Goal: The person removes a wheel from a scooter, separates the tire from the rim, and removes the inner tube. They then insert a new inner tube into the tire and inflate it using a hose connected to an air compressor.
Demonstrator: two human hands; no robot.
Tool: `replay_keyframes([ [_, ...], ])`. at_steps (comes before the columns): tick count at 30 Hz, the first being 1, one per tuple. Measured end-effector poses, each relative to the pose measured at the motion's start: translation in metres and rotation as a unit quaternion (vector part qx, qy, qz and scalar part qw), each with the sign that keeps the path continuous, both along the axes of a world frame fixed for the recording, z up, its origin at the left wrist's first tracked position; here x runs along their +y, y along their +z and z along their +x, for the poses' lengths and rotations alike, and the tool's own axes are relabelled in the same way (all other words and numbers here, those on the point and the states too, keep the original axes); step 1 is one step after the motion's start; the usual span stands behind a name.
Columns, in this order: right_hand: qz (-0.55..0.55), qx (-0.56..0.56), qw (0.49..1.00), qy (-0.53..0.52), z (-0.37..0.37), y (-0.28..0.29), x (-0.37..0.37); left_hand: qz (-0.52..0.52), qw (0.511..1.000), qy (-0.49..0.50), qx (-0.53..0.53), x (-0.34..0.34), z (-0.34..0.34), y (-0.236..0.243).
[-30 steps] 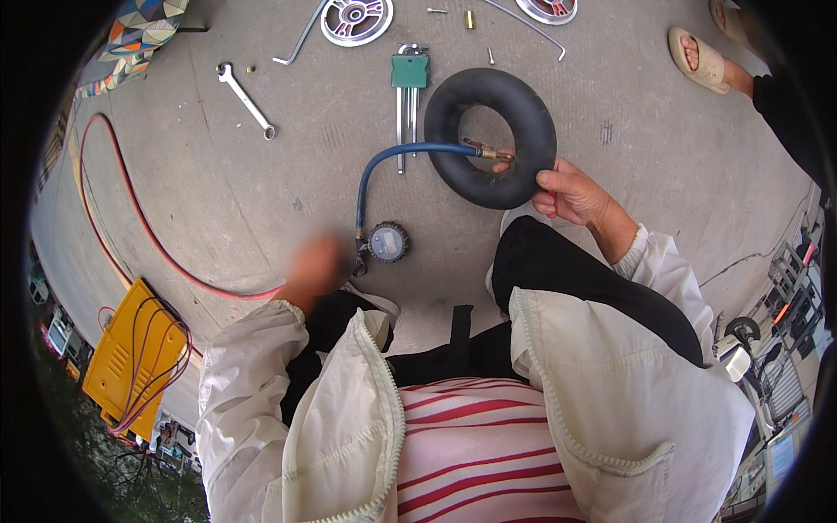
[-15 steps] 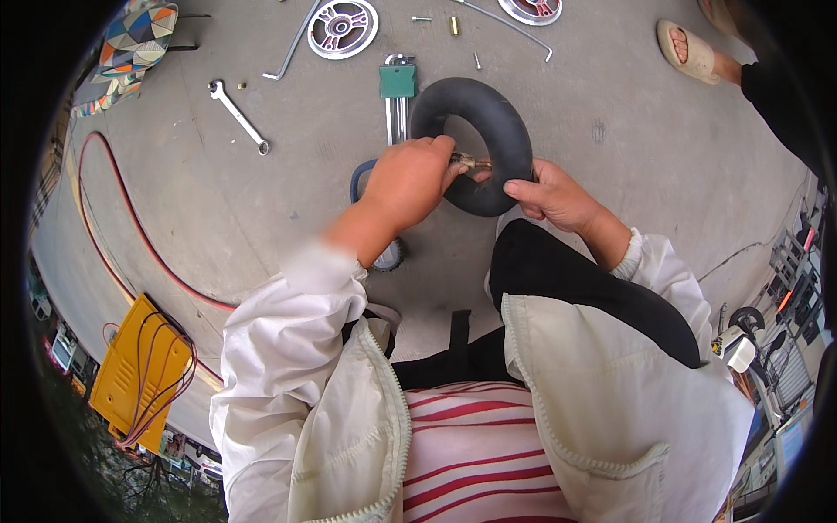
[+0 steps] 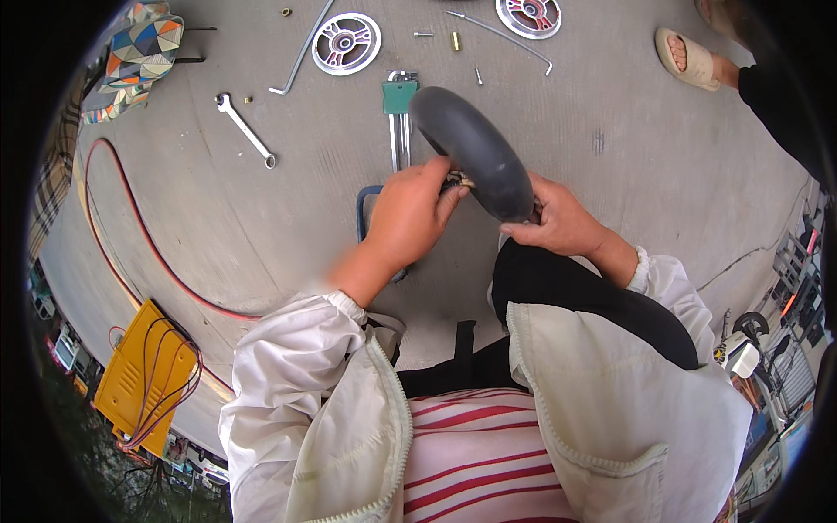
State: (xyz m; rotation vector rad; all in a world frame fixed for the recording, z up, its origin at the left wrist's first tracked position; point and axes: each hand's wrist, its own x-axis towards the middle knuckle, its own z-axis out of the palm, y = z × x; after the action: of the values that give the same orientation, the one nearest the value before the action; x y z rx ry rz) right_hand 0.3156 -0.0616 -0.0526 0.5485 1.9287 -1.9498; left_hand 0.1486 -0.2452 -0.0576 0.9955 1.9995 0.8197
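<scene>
A black rubber inner tube (image 3: 478, 152), plump with air, is held up in front of me, tilted so that its hole is mostly hidden. On its lower right, my right hand (image 3: 562, 218) grips it, thumb pressed near the lower edge. My left hand (image 3: 408, 209) is closed at the tube's inner side, pinching a small brass-coloured valve fitting (image 3: 462, 179). The fingers cover most of that fitting, and I cannot make out how it joins the tube. Beyond my left hand lies a hex key set (image 3: 399, 98) in a green holder.
Two silver wheel rims (image 3: 346, 44), bent metal rods (image 3: 301, 48), bolts and a brass sleeve (image 3: 455, 41) lie farther off. Left are a spanner (image 3: 247, 131), red hose (image 3: 131, 227) and yellow panel (image 3: 144, 375). A dark blue curved piece (image 3: 363, 209) is beside my left wrist. A sandalled foot (image 3: 684, 59) stands far right.
The inner tube has turned, hiding most of its hole. Both hands sit slightly lower in the picture and keep their grip, while the floor items appear shifted down.
</scene>
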Motion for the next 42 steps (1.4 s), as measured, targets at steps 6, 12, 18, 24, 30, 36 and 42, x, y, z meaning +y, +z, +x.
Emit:
replay_keyframes([
  [6,0.409,0.309,0.849,0.128,-0.019,-0.004,0.005,0.068,0.989,0.044,-0.126,-0.016,-0.011,0.005],
  [12,0.438,0.398,0.8,0.101,-0.011,-0.025,0.003,0.111,0.977,0.09,-0.159,-0.016,-0.007,0.026],
  [18,0.447,0.354,0.816,0.093,-0.007,-0.023,-0.002,0.103,0.726,0.378,-0.564,-0.01,-0.044,0.044],
  [24,0.495,0.352,0.79,0.086,-0.011,-0.037,0.003,0.14,0.677,0.283,-0.665,-0.001,-0.042,0.071],
  [30,0.497,0.318,0.802,0.097,-0.013,-0.041,0.002,0.106,0.733,0.338,-0.58,0.011,-0.022,0.08],
  [36,0.299,0.209,0.921,-0.139,-0.016,-0.019,-0.01,0.121,0.739,0.386,-0.539,-0.004,-0.039,0.06],
  [42,-0.201,-0.047,0.956,-0.21,-0.028,-0.01,0.006,0.131,0.788,0.373,-0.472,0.003,-0.032,0.074],
])
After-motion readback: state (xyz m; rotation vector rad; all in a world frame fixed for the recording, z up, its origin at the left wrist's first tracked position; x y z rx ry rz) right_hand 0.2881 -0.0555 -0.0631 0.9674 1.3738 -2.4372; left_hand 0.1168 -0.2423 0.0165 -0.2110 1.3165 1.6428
